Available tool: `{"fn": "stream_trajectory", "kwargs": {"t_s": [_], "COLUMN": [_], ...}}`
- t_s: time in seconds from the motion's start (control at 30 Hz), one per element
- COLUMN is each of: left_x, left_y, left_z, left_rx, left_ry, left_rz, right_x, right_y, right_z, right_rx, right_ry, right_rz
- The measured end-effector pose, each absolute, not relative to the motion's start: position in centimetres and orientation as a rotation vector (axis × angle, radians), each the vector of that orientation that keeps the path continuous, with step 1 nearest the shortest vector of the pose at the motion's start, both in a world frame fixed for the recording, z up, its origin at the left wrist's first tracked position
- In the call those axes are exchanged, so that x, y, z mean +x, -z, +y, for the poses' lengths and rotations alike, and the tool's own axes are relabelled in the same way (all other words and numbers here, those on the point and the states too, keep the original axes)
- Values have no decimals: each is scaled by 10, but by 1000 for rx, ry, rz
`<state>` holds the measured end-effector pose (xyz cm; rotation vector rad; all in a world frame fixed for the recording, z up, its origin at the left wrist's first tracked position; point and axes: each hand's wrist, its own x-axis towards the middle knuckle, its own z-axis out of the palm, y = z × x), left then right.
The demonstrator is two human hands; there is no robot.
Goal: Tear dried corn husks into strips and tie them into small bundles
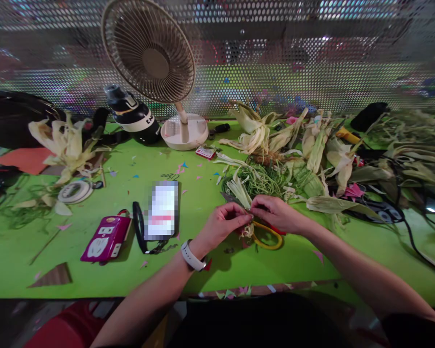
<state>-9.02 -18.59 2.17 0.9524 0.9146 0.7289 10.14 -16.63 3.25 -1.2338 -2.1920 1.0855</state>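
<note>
My left hand (227, 221), wearing a white wristband, pinches the gathered part of a pale corn husk (241, 190). Close against it, the fingers of my right hand (272, 212) are closed at the same gathered spot. The husk fans out beyond my fingers, and its ragged end shows below them. Anything thin between my fingertips is too small to make out. Scissors with a yellow handle (268, 238) lie on the green table under my hands, their blades partly covered. Shredded green strands (263, 180) are heaped just past my fingers.
Dried husks (255, 133) pile up at the back and right, with black cables (411, 237) among them. A fan (184, 133) and a bottle (139, 123) stand at the back. Left of my hands lie a phone (162, 208), a purple power socket (107, 238) and a tape roll (75, 191).
</note>
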Motion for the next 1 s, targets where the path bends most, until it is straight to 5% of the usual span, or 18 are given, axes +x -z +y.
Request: {"fn": "stream_trajectory", "kwargs": {"t_s": [0.13, 0.33, 1.0], "left_x": [-90, -90, -91], "left_y": [-20, -19, -21], "left_z": [-186, -184, -185], "left_rx": [905, 914, 904], "left_ry": [-716, -764, -830], "left_rz": [876, 871, 858], "right_x": [102, 107, 110], "right_y": [-31, -31, -32], "right_z": [-167, -171, -167], "right_rx": [-1252, -1127, -1086], "right_ry": [-1078, -1530, -1565], "right_rz": [-2129, -1963, -1940]}}
